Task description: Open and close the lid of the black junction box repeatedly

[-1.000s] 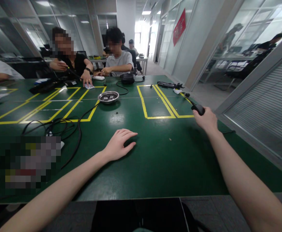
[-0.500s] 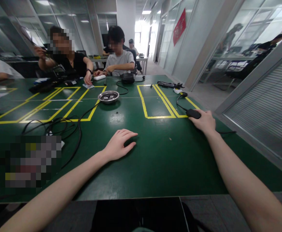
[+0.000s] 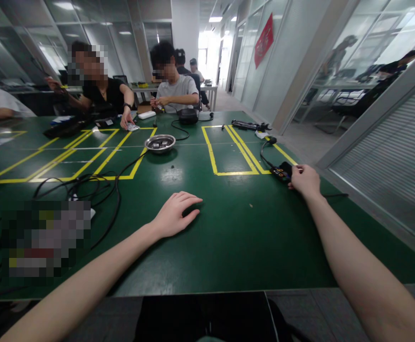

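My right hand (image 3: 305, 180), at the right side of the green table (image 3: 229, 251), has its fingers closed on the end of a black power adapter (image 3: 282, 172). The adapter is tilted, showing a face with small coloured marks. From it a short cord (image 3: 263, 154) runs to a black plug (image 3: 272, 140) farther back; a thin cable (image 3: 335, 195) emerges on the other side of the hand. My left hand (image 3: 176, 213) rests on the table in the middle, fingers stretched and thumb apart, holding nothing.
A steel bowl (image 3: 160, 144) with small metal parts stands beyond my left hand. Tangled black cables (image 3: 86, 183) lie left. Yellow tape (image 3: 236, 173) marks rectangles. A black folded tripod-like item (image 3: 250, 125) lies at the back right. Co-workers (image 3: 175, 90) sit across the table.
My right hand has tipped the adapter up, so its marked face now shows, and its grip has shifted to the right end. My left hand stays put.
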Motion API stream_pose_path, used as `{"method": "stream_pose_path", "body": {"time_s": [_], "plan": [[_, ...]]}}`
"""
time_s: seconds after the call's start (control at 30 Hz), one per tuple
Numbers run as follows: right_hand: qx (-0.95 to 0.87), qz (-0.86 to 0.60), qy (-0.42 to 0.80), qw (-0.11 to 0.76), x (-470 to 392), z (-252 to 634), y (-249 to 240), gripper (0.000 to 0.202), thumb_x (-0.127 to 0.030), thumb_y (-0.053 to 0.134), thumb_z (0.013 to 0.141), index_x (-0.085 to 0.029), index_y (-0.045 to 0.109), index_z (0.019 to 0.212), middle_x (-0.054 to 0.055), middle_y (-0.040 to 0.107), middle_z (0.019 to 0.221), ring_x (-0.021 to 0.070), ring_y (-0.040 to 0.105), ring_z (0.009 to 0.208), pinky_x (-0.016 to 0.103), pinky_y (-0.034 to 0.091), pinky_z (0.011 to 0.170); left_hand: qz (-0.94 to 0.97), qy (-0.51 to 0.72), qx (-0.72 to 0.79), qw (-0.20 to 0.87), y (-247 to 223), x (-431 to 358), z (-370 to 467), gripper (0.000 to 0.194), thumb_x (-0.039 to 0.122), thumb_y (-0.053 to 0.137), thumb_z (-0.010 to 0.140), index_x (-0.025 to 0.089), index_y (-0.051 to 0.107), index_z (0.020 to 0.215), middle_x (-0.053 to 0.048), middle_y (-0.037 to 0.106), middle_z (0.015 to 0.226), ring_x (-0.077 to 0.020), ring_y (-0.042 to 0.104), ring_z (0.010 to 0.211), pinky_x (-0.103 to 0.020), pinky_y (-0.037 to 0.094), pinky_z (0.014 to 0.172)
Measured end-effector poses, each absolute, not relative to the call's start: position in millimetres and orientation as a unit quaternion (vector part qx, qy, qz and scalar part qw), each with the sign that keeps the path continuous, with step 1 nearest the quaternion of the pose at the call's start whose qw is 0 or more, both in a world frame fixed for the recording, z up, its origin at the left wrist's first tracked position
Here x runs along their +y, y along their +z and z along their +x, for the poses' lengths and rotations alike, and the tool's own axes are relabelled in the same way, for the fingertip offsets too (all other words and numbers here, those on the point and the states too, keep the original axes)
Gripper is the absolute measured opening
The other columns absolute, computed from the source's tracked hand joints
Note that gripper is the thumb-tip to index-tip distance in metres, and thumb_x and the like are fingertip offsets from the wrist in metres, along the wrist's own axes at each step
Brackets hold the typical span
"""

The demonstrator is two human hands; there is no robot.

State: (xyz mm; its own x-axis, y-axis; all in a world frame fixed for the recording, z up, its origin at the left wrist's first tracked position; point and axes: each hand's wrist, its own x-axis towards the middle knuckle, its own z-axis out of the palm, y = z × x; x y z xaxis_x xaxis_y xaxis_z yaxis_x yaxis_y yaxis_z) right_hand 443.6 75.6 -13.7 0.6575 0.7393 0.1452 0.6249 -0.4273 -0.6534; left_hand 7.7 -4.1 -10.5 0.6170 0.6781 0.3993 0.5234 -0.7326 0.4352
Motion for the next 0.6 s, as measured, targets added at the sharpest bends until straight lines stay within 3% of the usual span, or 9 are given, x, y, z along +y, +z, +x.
{"method": "stream_pose_path", "body": {"time_s": [0.13,0.23,0.37,0.5,0.6], "plan": [[-0.39,-0.835,0.107,0.374,70.2,435.0,-8.9,0.047,-0.027,0.049,0.095,-0.013,0.059,0.139,0.017,0.075,0.109,0.0201,0.065,0.053,0.037,0.056,0.063,0.889,0.279,0.335,0.141,-10.0,-4.5,7.7,0.027,0.027,0.059,0.1,0.023,0.068,0.125,-0.009,0.074,0.122,-0.0259,0.066,0.115,-0.047,0.051,0.1],[-0.4,-0.833,0.085,0.373,68.4,434.2,-5.5,0.05,-0.037,0.06,0.092,-0.014,0.061,0.137,0.018,0.07,0.124,0.0229,0.07,0.068,0.04,0.057,0.075,0.889,0.28,0.335,0.14,-10.0,-4.6,7.8,0.027,0.027,0.06,0.1,0.022,0.068,0.124,-0.009,0.074,0.123,-0.0259,0.066,0.115,-0.047,0.051,0.1],[-0.458,-0.82,0.008,0.343,69.7,437.3,-4.5,0.044,-0.044,0.073,0.082,-0.013,0.073,0.113,0.019,0.069,0.115,0.0351,0.066,0.108,0.046,0.052,0.096,0.89,0.275,0.335,0.141,-9.9,-4.5,8.4,0.026,0.026,0.06,0.099,0.023,0.069,0.123,-0.009,0.074,0.123,-0.0255,0.067,0.115,-0.047,0.051,0.102],[-0.485,-0.807,-0.016,0.338,71.6,441.6,-5.8,0.04,-0.039,0.078,0.077,-0.015,0.075,0.109,0.017,0.069,0.103,0.0361,0.065,0.104,0.047,0.053,0.091,0.89,0.273,0.335,0.143,-9.8,-4.3,8.6,0.025,0.027,0.06,0.099,0.024,0.07,0.122,-0.009,0.074,0.123,-0.0257,0.067,0.115,-0.048,0.051,0.102],[-0.483,-0.806,-0.05,0.339,72.9,449.8,-8.7,0.039,-0.031,0.073,0.08,-0.011,0.075,0.113,0.018,0.069,0.1,0.0351,0.066,0.099,0.044,0.053,0.087,0.891,0.275,0.331,0.143,-10.1,-4.2,8.2,0.024,0.027,0.061,0.099,0.024,0.071,0.121,-0.009,0.074,0.123,-0.0257,0.067,0.115,-0.047,0.051,0.101]]}}
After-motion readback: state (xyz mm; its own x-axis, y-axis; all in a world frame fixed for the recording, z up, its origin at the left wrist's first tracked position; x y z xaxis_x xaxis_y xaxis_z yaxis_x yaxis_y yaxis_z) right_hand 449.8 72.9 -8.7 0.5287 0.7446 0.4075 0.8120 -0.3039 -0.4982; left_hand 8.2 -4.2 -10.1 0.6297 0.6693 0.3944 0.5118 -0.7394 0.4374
